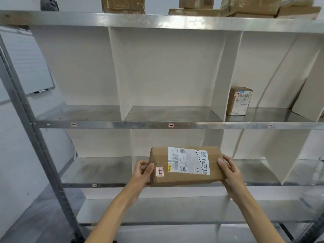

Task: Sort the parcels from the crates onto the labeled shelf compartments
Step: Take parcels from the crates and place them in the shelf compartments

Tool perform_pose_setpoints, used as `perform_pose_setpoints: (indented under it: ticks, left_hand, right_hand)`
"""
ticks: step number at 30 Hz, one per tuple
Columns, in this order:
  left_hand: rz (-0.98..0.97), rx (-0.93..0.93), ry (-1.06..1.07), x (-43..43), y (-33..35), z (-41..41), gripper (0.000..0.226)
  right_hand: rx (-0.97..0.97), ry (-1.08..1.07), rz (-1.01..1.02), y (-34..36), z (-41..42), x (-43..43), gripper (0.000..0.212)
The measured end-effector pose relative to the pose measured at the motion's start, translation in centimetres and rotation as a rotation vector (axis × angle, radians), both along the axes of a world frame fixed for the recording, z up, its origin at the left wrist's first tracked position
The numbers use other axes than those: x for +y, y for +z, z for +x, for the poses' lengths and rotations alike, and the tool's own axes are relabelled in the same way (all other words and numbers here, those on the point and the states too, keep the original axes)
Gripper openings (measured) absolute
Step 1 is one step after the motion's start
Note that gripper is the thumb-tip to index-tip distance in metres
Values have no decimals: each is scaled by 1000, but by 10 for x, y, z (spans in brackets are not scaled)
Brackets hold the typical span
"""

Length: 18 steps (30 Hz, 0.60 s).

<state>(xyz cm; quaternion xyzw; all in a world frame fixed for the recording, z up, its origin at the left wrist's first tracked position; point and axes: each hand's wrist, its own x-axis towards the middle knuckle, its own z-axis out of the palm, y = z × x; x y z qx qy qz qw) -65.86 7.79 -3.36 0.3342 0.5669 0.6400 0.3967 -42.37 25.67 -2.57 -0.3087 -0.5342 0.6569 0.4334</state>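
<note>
A parcel [185, 174] is held before the lower shelf [105, 171], the grip of left hand [142, 170] and right hand [229, 170] curled round its ends. "063" is printed on its label [188, 159]; tags "1-1" [74, 124] and "1-2" [171, 125] are stuck on the shelf above [210, 125]

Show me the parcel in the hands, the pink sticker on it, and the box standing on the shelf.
parcel [185, 177]: head view, bare cardboard below its white label.
pink sticker [159, 171]: head view, middle of the sticker.
box on the shelf [239, 101]: head view, its labelled front face.

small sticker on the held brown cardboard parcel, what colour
Small sticker: white, red-bordered; head view.
</note>
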Motion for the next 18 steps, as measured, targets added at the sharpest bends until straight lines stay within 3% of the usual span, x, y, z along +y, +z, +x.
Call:
perform_pose_setpoints:
  ticks: [4,8,11,13,16,18]
  left_hand:
    - [-50,-149,-43,8,-3,3,84]
    - [-17,-201,-108,11,-6,8,115]
    - [74,-291,-81,19,-11,15,117]
    - [142,-364,-59,25,-12,24,113]
    - [221,-409,-37,35,-11,40,109]
    - [241,-447,-20,40,-10,51,110]
  right_hand:
    - [-13,17,141,15,2,7,36]
    - [-8,-30,269,29,3,16,58]
    - [36,-173,299,34,-4,22,56]
    - [49,-269,227,34,-10,19,68]
    - [41,-165,58,25,-25,1,105]
    - [77,-13,-8,17,-35,-15,116]
